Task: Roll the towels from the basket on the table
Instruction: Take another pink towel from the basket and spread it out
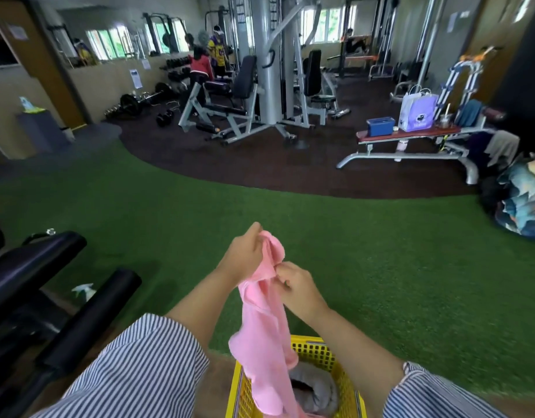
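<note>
Above the yellow basket, the left hand and right hand both pinch the top of a pink towel hanging unrolled, while a grey towel waits inside, so rolling seems barely begun.

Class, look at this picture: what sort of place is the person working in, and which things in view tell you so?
Most likely a gym. A multi-station weight machine stands in the middle, a barbell and dumbbells lie by the left wall, and a weight bench stands at right on rubber flooring beside green turf.
</note>
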A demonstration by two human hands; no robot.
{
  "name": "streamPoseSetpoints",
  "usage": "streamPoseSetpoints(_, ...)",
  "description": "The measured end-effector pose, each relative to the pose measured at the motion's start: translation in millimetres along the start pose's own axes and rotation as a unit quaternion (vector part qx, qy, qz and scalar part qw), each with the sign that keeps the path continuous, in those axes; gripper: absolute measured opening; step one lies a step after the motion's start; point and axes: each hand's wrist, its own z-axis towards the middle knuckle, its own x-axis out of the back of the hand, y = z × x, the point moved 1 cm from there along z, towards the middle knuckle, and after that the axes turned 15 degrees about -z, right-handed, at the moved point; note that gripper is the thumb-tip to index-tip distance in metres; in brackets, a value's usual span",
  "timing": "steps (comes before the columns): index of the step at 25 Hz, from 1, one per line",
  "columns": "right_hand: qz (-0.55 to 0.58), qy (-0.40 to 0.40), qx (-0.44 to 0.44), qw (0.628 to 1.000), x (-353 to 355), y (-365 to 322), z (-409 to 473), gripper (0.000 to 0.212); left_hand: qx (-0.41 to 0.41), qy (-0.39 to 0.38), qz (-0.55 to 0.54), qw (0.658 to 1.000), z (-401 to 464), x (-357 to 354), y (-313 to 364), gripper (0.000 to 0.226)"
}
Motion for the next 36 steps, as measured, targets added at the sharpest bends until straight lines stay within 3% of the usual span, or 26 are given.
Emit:
streamPoseSetpoints(4,0.05,0.107,-0.073,0.99,45,-3,15,0.013,0.013,-0.026,-0.011,1.0,4,12,15,0.03)
streamPoseSetpoints(7,0.024,0.19,-0.066,0.979,97,-10,29,0.01,-0.021,-0.052,0.098,0.994,0,9,20,0.039)
streamPoseSetpoints(12,-0.091,0.225,-0.028,0.97,147,-6,29,0.009,-0.003,0.057,0.212,0.976,5,-2,24,0.023)
streamPoseSetpoints(14,-0.087,0.292,-0.033,0.952,168,-10,31,0.011,0.044,0.082,0.221,0.971,8,-7,20,0.036)
streamPoseSetpoints(17,-0.091,0.368,-0.114,0.918,217,3,36,0.015,0.173,0.107,0.177,0.963,-2,2,-11,0.057)
streamPoseSetpoints(19,-0.126,0.376,-0.173,0.902,240,20,35,0.018,0.241,0.085,0.204,0.945,-13,10,-31,0.042)
streamPoseSetpoints(21,-0.16,0.333,-0.221,0.903,243,34,34,0.017,0.268,0.037,0.159,0.949,-15,11,-32,0.022)
streamPoseSetpoints(23,-0.177,0.258,-0.256,0.915,226,41,31,0.017,0.282,0.023,0.02,0.959,-6,5,-18,0.023)
streamPoseSetpoints(27,-0.132,0.074,-0.235,0.96,169,29,16,0.011,0.29,0.068,-0.29,0.91,17,-2,32,0.03)
streamPoseSetpoints(31,0.023,-0.124,-0.16,0.979,110,12,0,0.031,0.272,0.06,-0.352,0.893,25,-8,67,0.021)
streamPoseSetpoints(34,0.065,-0.147,-0.157,0.974,80,15,-11,0.042,0.259,0.077,-0.401,0.876,26,-9,83,0.02)
streamPoseSetpoints(36,0.104,-0.144,-0.158,0.971,66,13,-17,0.033,0.251,0.091,-0.424,0.866,30,-3,91,0.024)
